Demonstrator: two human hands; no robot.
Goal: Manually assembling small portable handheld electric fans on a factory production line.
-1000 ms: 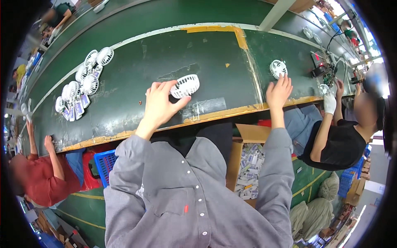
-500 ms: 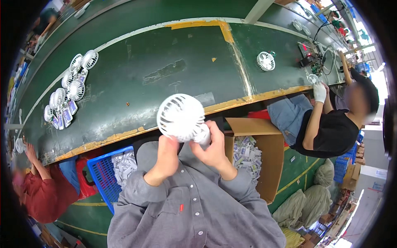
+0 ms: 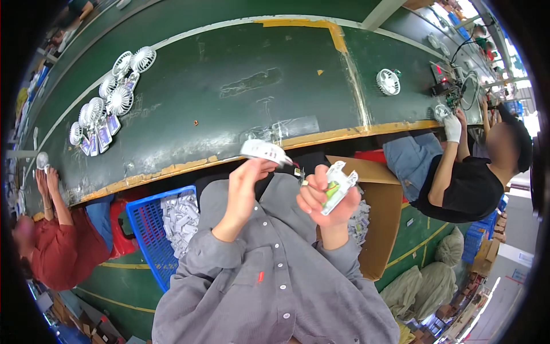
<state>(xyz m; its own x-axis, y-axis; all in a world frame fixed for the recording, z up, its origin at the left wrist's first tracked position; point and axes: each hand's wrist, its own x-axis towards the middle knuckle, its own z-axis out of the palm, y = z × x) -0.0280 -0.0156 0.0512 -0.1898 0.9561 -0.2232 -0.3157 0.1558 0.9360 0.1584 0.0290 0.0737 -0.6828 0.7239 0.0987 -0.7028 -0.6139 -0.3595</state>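
Observation:
My left hand [image 3: 245,186] grips a white round fan head [image 3: 265,151], which is tilted and a little blurred. In my right hand [image 3: 329,206] is a white open handle shell [image 3: 342,182] with a green cylindrical part, which looks like a battery, showing inside. Thin wires and a small dark piece [image 3: 298,171] hang between the two parts. Both hands are in front of my chest, just short of the bench's near edge.
Several assembled white fans [image 3: 102,109] lie on the green bench [image 3: 229,126] at left. One fan head [image 3: 388,82] sits at right. Below the bench, a blue basket [image 3: 150,229] and a cardboard box [image 3: 382,229] hold white parts. Co-workers sit at both sides.
The fan that was held together in both hands is now in two parts, head in the left hand, handle shell in the right. My hands have moved apart, and the view has shifted slightly.

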